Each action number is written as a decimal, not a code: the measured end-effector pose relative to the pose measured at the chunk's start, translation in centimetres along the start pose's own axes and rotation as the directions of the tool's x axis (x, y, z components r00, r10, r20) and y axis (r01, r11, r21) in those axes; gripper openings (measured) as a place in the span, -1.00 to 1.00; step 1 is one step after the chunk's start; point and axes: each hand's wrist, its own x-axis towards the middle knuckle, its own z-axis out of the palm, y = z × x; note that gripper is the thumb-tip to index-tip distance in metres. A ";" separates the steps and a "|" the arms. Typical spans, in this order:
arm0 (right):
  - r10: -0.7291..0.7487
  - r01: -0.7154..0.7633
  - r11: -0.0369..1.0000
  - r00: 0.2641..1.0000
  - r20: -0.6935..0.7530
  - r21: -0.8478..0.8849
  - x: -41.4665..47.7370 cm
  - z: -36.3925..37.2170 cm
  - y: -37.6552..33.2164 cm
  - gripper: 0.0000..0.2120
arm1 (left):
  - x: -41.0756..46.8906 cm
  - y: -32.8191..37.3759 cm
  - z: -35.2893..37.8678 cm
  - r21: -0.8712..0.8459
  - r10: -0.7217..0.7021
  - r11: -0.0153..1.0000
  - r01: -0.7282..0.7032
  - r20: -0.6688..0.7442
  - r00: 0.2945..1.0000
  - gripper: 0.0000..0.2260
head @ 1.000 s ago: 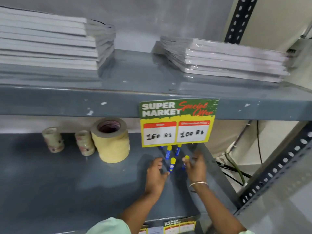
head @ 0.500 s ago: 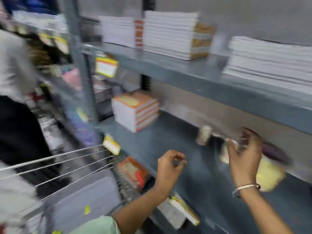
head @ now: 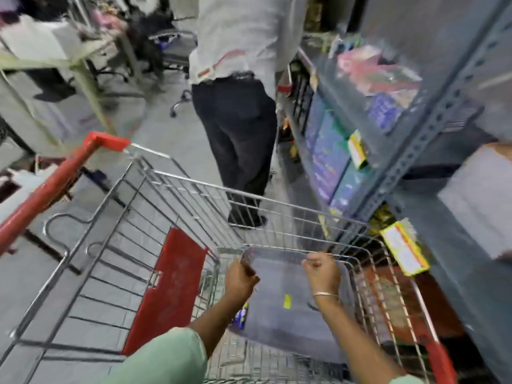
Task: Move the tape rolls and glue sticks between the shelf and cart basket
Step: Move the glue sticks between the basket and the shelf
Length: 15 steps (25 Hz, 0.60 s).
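Both hands, left (head: pixel 240 275) and right (head: pixel 322 270), are held fisted over the tray (head: pixel 288 322) in the basket (head: pixel 194 189); contents cannot be told; shelf (head: pixel 415 151) lies rightward.

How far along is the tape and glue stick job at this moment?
Done: little shows. The grey tray in the cart basket holds one small yellow piece, with a blue-and-yellow item at its left edge, both too blurred to name. In hand: the left hand and right hand hover closed over the tray, contents hidden. Left: no tape rolls are visible in the basket, so those likely remain.
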 end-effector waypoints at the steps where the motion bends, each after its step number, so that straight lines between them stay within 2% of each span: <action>1: 0.062 -0.059 0.997 0.996 0.066 -0.056 0.6 3.0 1.4 -0.87 | 1.6 -2.0 0.5 0.061 -0.048 0.997 0.048 0.010 0.999 -0.82; 4: 0.253 -0.190 0.946 0.939 0.232 -0.264 0.9 9.9 6.2 -0.91 | 4.1 -7.1 3.2 0.212 -0.160 0.965 0.151 0.022 0.987 -0.77; 6: 0.332 -0.201 0.902 0.888 0.318 -0.381 0.3 13.5 9.6 -0.90 | 5.4 -10.4 5.1 0.245 -0.233 0.943 0.224 0.006 0.973 -0.77; 8: 0.400 -0.205 0.867 0.830 0.388 -0.455 -0.2 16.7 12.9 -0.77 | 6.6 -13.1 6.8 0.239 -0.304 0.924 0.298 -0.015 0.953 -0.86; 9: 0.416 -0.191 0.852 0.812 0.409 -0.487 -0.4 17.8 13.9 -0.73 | 7.1 -13.9 7.5 0.242 -0.335 0.913 0.329 -0.021 0.942 -0.84; 12: 0.393 -0.132 0.828 0.831 0.395 -0.545 -0.7 20.2 15.8 -0.76 | 8.1 -15.6 9.5 0.288 -0.353 0.896 0.339 0.000 0.935 -0.82; 15: 0.333 -0.058 0.811 0.864 0.378 -0.582 -0.5 21.4 16.0 -0.76 | 8.6 -15.9 10.3 0.446 -0.305 0.850 0.279 -0.014 0.952 -0.83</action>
